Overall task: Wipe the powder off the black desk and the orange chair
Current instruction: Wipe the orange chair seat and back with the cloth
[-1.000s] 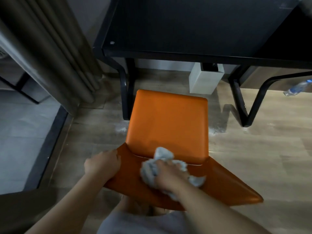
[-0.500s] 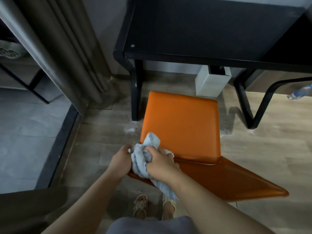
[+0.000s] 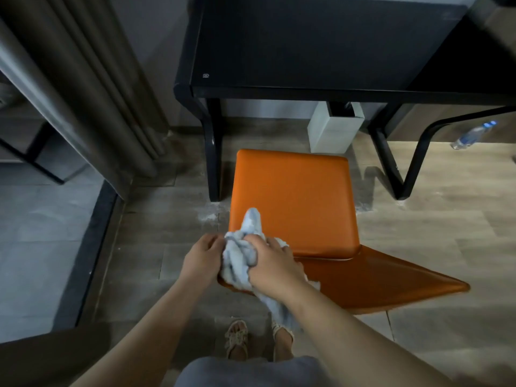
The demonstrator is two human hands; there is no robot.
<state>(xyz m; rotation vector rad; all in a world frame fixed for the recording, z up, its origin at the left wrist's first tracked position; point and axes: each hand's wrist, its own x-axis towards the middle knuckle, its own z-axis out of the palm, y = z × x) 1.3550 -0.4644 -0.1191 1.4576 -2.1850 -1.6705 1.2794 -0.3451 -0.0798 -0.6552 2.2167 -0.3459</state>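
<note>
The orange chair (image 3: 293,196) stands in front of the black desk (image 3: 321,43), its backrest (image 3: 391,280) nearest me. My right hand (image 3: 275,268) grips a crumpled light blue cloth (image 3: 240,255) at the backrest's left end. My left hand (image 3: 202,256) is at the same left corner, its fingers curled against the cloth and the backrest edge; what it holds is hidden. White powder (image 3: 209,216) lies on the floor by the chair's left side.
A grey curtain (image 3: 92,88) hangs at the left beside a dark floor sill. A white box (image 3: 332,129) stands under the desk. A plastic bottle (image 3: 472,135) lies on the floor at the right. My sandalled feet (image 3: 257,342) are below the backrest.
My right hand has carried the cloth from the middle of the backrest to its left end, next to my left hand. The view has shifted left.
</note>
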